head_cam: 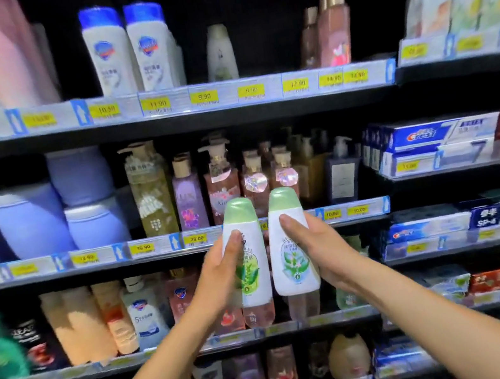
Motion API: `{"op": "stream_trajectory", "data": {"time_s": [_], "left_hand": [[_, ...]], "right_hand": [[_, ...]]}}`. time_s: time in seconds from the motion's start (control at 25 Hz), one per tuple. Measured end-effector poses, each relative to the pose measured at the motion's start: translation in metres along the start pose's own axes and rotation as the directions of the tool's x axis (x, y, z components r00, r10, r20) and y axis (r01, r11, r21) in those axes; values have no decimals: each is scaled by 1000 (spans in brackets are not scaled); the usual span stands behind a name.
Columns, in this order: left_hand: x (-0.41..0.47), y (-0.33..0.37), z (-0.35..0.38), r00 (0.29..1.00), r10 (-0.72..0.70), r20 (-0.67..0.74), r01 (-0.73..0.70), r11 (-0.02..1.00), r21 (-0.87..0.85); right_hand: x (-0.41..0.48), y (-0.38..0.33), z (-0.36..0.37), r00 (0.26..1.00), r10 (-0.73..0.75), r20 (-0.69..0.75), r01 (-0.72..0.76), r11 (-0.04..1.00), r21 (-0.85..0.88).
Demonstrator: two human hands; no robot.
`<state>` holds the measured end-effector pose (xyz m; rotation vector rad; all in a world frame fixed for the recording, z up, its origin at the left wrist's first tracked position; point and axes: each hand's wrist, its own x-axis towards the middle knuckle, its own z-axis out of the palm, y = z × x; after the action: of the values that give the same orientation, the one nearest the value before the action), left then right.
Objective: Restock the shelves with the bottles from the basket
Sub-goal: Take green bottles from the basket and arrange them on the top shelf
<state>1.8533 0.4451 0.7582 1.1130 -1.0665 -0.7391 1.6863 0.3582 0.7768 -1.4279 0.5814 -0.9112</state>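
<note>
The shelving step is judged in hand. Before the shelves (74,374), the left bottle (255,265) and right bottle (291,259), both green-capped, are held upright, side by side, level with the front edge of the middle shelf (152,246). One is grasped by the left hand (220,274), the other by the right hand (319,250). Next, a free slot must be chosen, likely the gap on the top shelf (274,88).

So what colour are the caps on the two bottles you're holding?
Pale green, on white bottles: left bottle cap, right bottle cap. Head view.
</note>
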Motion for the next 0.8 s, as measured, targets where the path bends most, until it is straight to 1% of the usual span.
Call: {"op": "stream_trajectory", "data": {"time_s": [0.08,0.28,0.48,0.6,0.8], "left_hand": [[13,24,-2,998,58,1,-58,998,17],[52,91,-3,980,198,-13,-197,979,54],[79,134,-12,963,267,29,-268,963,19],[93,154,-24,951,306,42,-309,948,83],[125,192,-55,925,376,56,-380,914,142]], "right_hand": [[12,-26,5,998,-52,39,52,999,0],[46,-94,17,983,-171,69,174,984,-38],[70,-139,31,968,-238,77,241,970,-25],[80,-167,41,964,-239,113,244,969,-30],[97,-237,50,907,-394,148,403,914,-36]]}}
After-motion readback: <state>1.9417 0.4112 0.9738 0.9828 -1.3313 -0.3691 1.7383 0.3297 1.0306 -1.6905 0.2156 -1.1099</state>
